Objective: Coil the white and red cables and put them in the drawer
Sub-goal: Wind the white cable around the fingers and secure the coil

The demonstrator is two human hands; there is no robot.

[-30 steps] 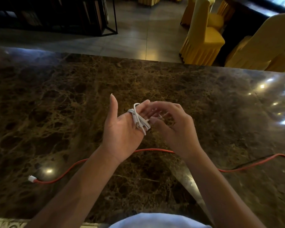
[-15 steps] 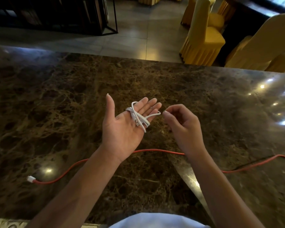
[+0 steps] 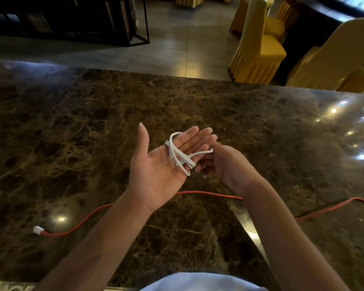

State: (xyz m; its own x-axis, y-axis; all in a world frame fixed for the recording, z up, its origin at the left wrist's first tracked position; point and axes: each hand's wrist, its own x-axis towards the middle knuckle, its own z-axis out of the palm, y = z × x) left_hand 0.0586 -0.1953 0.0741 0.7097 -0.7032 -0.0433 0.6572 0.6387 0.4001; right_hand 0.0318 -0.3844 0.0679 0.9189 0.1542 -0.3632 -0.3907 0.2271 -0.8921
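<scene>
While thin white cable is wound round flat left hand, loose end is again pinched by returned right hand; coiling almost finished; long red cable below left untouched.

Dim, warm light; ceiling lamps glare as bright spots on the polished marble counter, edges bowed by wide-angle distortion.

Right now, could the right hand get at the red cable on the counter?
Probably yes: the red cable lies bare on the counter just under the right hand, though its fingers are pinching the white cable.
</scene>
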